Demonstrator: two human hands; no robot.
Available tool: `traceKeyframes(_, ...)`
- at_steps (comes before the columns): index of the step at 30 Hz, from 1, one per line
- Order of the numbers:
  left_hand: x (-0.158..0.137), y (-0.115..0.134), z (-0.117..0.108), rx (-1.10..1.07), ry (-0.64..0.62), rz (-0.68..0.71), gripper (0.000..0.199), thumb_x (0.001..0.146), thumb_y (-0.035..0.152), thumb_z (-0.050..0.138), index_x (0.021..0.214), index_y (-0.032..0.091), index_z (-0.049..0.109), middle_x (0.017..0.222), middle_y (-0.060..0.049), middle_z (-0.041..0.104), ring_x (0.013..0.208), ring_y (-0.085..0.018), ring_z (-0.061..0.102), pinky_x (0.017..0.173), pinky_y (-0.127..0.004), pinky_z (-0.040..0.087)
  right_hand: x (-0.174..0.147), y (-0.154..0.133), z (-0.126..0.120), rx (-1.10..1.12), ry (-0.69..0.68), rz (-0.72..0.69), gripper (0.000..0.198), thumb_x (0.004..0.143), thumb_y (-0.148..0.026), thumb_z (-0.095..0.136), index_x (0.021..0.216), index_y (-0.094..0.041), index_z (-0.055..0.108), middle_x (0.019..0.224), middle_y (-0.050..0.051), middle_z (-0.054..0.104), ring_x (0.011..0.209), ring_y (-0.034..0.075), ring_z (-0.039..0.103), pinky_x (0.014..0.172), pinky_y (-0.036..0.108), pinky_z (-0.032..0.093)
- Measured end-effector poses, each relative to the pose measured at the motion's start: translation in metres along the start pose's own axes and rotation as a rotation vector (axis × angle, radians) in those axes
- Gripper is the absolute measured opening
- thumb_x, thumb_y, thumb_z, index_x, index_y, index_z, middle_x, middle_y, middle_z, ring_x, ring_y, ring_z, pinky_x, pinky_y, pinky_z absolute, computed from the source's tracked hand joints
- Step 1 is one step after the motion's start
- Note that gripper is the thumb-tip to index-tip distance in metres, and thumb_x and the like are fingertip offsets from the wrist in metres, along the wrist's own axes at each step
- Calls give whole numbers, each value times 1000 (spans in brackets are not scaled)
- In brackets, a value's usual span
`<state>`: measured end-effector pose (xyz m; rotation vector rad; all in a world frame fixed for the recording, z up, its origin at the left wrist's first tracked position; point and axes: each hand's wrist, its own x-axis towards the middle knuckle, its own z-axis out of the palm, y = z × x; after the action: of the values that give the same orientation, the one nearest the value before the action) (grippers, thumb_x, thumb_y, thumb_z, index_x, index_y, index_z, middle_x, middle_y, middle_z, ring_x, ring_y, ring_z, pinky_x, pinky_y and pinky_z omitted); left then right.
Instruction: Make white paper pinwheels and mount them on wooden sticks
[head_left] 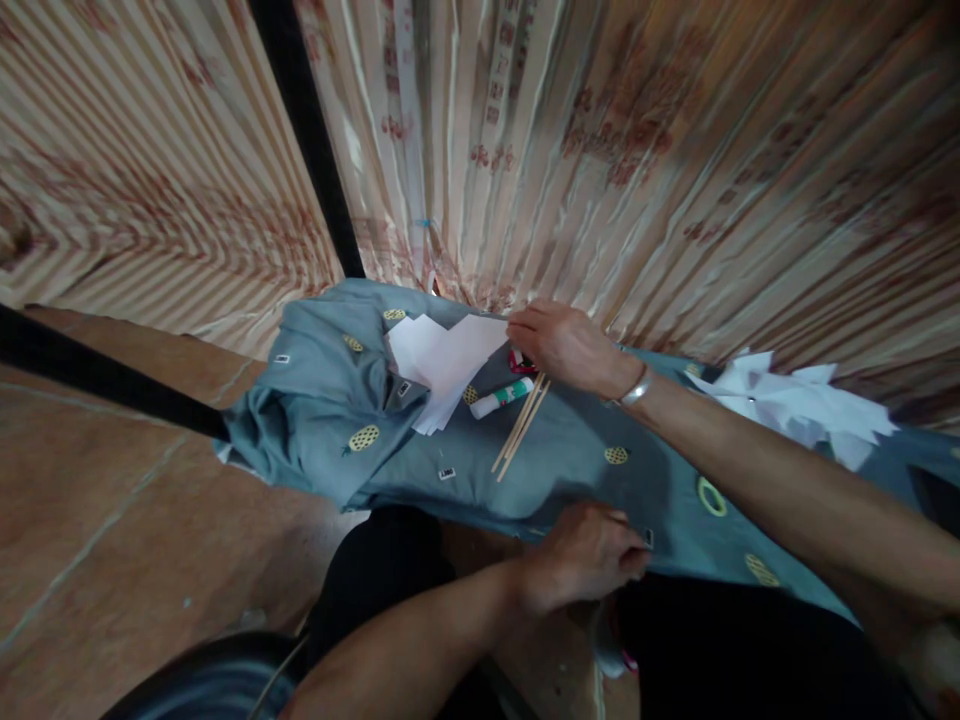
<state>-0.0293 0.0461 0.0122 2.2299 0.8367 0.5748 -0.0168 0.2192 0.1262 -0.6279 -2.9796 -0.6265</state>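
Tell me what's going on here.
A person sits at a cloth spread with craft bits. The right hand is at the right corner of the paper; whether it grips is unclear. The left hand is loosely curled by the cloth's near edge, with nothing visible in it. The glue stick and sticks lie between, and folded paper lies off to the right.

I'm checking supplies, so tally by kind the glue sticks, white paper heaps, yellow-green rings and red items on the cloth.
Glue stick: 1
White paper heaps: 2 (left heap, right heap)
Yellow-green ring: 1
Red item by the right hand: 1
Total: 5
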Motion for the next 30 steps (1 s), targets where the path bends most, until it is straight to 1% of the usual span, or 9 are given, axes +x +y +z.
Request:
traceKeyframes(6, 0, -7, -10, -25, 107, -61, 23, 97, 26, 58, 86, 16, 76, 86, -5, 75, 86, -18, 69, 82, -27, 52, -131, -19, -19, 99, 327, 315, 27, 99, -18, 49, 117, -12, 68, 112, 15, 73, 100, 26, 64, 87, 40, 54)
traceKeyframes(10, -11, -12, -16, -22, 217, -37, 18, 94, 26, 62, 86, 17, 75, 82, -4, 73, 80, -17, 68, 76, -27, 53, -215, -52, 5, 157, 250, 448, 30, 96, -12, 50, 121, -13, 67, 117, 15, 73, 104, 26, 65, 90, 42, 57)
traceKeyframes(13, -23, -14, -21, -7, 336, 57, 17, 95, 26, 61, 85, 17, 72, 79, -4, 71, 76, -17, 67, 73, -28, 53, -254, -73, 30, 233, 153, 489, 32, 96, -10, 47, 121, -12, 67, 117, 16, 73, 104, 27, 67, 91, 44, 58)
traceKeyframes(16, -31, -16, -28, 101, 430, 132, 17, 95, 27, 59, 96, 15, 70, 88, -8, 72, 82, -20, 67, 75, -33, 54, -272, -89, 47, 304, 103, 527, 30, 97, -13, 48, 119, -15, 68, 116, 15, 73, 104, 27, 68, 91, 45, 59)
traceKeyframes(18, -30, -18, -30, 186, 437, 106, 24, 96, 29, 58, 112, 14, 68, 101, -12, 72, 93, -24, 66, 81, -38, 55, -276, -94, 52, 362, 83, 551, 28, 98, -17, 49, 117, -14, 69, 116, 16, 73, 105, 28, 68, 91, 46, 59)
traceKeyframes(20, -22, -23, -31, 231, 391, 71, 31, 98, 28, 54, 124, 16, 64, 118, -14, 69, 111, -26, 63, 94, -44, 54, -275, -96, 53, 428, 95, 600, 28, 98, -25, 51, 115, -13, 70, 118, 18, 72, 108, 29, 67, 94, 47, 58)
traceKeyframes(23, -1, -34, -28, 288, 280, 31, 32, 100, 25, 47, 124, 15, 65, 138, -14, 62, 135, -30, 50, 110, -52, 45, -272, -92, 54, 589, 138, 719, 31, 100, -33, 49, 109, -15, 72, 115, 15, 73, 108, 28, 67, 98, 46, 55)
traceKeyframes(27, 23, -50, -25, 251, 122, -58, 31, 101, 27, 44, 108, 16, 72, 126, -11, 70, 128, -28, 57, 109, -49, 47, -269, -76, 60, 886, 198, 839, 33, 101, -38, 47, 101, -19, 74, 106, 9, 76, 101, 24, 70, 93, 39, 56)
traceKeyframes(30, 30, -55, -29, 225, 78, -72, 34, 101, 28, 41, 100, 16, 73, 117, -11, 73, 120, -25, 62, 106, -46, 49, -271, -65, 71, 928, 230, 897, 32, 100, -34, 46, 98, -20, 74, 104, 8, 75, 98, 22, 71, 91, 36, 56)
